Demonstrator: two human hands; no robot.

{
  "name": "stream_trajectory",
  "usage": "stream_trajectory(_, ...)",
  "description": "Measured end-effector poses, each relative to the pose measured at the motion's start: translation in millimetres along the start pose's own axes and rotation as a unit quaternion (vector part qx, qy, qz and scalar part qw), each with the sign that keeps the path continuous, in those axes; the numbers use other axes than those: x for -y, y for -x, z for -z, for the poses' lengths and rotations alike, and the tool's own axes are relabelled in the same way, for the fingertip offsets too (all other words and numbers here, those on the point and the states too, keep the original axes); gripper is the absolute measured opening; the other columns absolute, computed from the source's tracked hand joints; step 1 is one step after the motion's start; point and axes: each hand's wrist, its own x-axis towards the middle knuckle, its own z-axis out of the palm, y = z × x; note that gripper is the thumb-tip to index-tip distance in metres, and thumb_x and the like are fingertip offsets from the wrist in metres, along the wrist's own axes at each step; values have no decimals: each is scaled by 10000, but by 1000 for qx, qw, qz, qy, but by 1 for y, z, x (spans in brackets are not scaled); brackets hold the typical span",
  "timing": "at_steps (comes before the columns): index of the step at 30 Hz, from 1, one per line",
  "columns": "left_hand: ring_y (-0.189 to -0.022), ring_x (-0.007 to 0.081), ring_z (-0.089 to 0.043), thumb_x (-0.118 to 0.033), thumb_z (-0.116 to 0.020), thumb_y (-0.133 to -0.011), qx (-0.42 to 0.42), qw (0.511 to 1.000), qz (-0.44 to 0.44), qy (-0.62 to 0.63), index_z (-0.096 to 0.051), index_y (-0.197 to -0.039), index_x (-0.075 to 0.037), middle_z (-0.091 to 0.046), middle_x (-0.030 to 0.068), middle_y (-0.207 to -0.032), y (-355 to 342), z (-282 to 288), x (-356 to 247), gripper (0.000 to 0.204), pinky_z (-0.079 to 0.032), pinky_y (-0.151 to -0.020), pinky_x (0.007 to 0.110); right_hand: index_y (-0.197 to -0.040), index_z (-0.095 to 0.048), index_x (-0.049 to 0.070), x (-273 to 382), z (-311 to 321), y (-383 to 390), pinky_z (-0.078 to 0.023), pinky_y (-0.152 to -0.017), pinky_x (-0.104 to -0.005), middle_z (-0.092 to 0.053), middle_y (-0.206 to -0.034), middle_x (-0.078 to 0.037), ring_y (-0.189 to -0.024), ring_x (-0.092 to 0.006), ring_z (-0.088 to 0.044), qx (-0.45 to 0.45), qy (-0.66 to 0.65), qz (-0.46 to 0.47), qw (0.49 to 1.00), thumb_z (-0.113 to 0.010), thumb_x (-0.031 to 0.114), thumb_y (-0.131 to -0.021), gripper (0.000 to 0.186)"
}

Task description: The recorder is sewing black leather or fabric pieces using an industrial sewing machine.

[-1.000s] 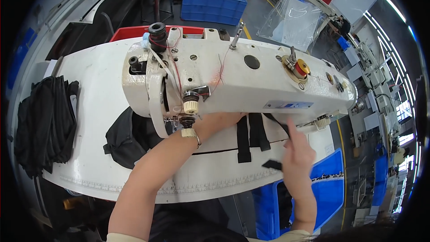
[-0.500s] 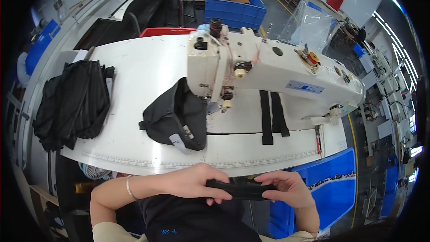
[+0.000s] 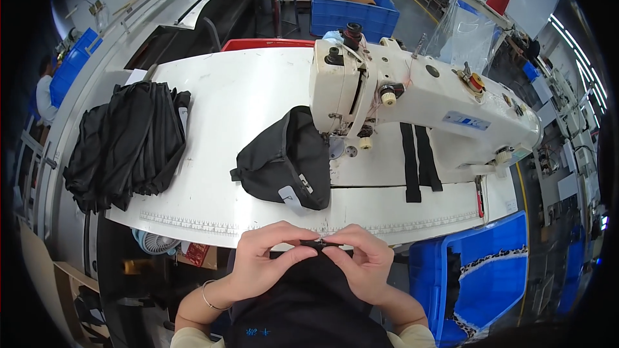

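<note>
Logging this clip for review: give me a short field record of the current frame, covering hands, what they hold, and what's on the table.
left hand: left hand pinches the black strap piece
right hand: right hand pinches the same piece from the other side
position: both hands at the near edge of the white table
machine: white sewing machine
near needle: black pouch
table left: pile of black fabric
under machine arm: two black straps
floor right: blue bin
</note>
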Motion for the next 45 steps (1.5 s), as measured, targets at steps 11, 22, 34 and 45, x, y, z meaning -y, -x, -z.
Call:
stream_trajectory(11,-993,237,-625,-131,-553,-936,-256,869,77,416,-485,-1084,-23,-572,76,-972,40,-3,36,196,-454,-977,429,-982,-530,-27,-22,0,38,-474,-775,-258,-592,-987,-138,-859,-186,-577,-330,-266,-14,906,-508,71,-951,105)
stream_trajectory(22,-875,234,-617,-15,-561,-880,-118,987,-12,107,-534,-934,-7,-607,143,-968,69,42,-6,60,-503,-857,384,-1045,-634,-12,33,76,65,-450,-749,-253,-587,-1039,-104,-870,-165,-549,-31,195,-145,969,-584,159,-917,220)
stream_trajectory(34,-904,272,-574,-82,-595,-863,90,988,-65,-109,-657,-916,32,-609,172,-930,-44,2,10,140,-457,-832,365,-1075,-617,-48,14,10,40,-514,-625,-234,-664,-886,-102,-684,-137,-647,77,-130,-255,955,-579,-5,-899,185)
stream_trajectory(45,-849,258,-519,-82,-579,-658,97,605,-252,-749,-576,-887,42,-559,136,-874,-106,11,21,260,-433,-807,319,-1228,-521,-88,-42,55,-51,-494,-836,-371,-613,-998,-158,-949,-282,-602,160,387,228,879,-600,-43,-702,533)
